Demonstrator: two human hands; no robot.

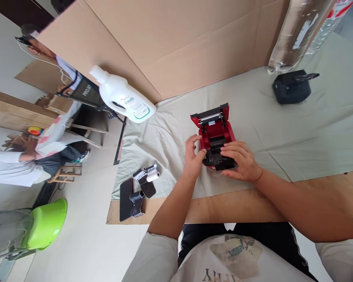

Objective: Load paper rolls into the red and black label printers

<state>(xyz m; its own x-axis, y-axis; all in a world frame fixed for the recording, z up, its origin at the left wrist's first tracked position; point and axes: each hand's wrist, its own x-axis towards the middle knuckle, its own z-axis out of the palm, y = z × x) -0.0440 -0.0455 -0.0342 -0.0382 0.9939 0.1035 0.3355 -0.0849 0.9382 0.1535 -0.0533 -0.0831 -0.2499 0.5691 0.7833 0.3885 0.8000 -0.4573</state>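
A small red-and-black printer (231,133) lies on the cloth in front of me, its lid (209,116) tipped up at the far side. Inside, a dark compartment with a metal bar under the lid shows. My left hand (193,156) grips the printer's left side, thumb on the near left edge and fingers along the wall. Between the fingers and thumb of my right hand (240,160) is a dark, thin flat piece (226,163) at the printer's near right part. Its exact kind is hard to make out, and my fingers partly cover it.
Left on the table are a black phone-like slab (126,199), a small paper roll (153,173) and dark curled strips (137,203). A white detergent bottle (126,96) and cardboard (188,43) stand behind. A black device (291,87) sits far right. Other people are at left.
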